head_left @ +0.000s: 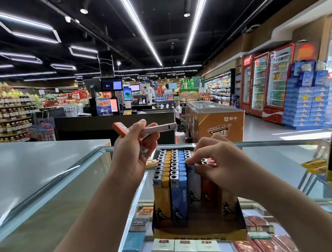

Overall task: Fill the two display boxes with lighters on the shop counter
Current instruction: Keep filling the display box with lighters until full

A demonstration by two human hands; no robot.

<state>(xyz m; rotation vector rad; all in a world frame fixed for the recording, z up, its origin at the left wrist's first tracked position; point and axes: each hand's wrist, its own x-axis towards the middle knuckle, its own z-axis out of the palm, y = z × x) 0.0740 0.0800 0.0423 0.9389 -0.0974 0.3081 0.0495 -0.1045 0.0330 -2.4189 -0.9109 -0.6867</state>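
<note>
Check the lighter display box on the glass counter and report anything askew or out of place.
Yellow and blue rows stand upright in the cardboard display box. The orange lighter under the right hand sits tilted, not yet seated. The left hand holds loose orange and white lighters.

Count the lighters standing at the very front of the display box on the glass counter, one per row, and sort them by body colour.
Yellow lighter: 1
Blue lighter: 1
White lighter: 2, the second at the right end, in shadow
Orange lighter: 1
Total: 5
</note>
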